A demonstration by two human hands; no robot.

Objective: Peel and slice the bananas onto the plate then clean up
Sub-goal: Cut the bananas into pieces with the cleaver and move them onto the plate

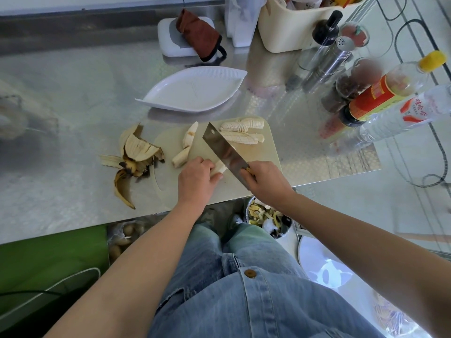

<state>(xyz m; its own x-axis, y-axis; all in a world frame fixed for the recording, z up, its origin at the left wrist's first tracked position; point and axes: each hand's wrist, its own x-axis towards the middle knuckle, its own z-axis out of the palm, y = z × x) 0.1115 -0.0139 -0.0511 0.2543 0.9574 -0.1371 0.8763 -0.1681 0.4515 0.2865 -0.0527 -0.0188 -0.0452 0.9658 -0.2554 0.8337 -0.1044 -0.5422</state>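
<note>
On the pale cutting board, my left hand grips a peeled banana piece. My right hand holds the handle of a cleaver, whose blade rests on that piece. Two rows of sliced banana lie at the board's far right. Two unsliced peeled pieces lie at the board's left. Banana peels sit on the table left of the board. Beyond the board stands a white leaf-shaped plate with nothing on it.
Bottles, jars and a shaker crowd the right side of the steel table. A white basket and a white box with a red cloth stand at the back. A waste bin with scraps is under the table edge.
</note>
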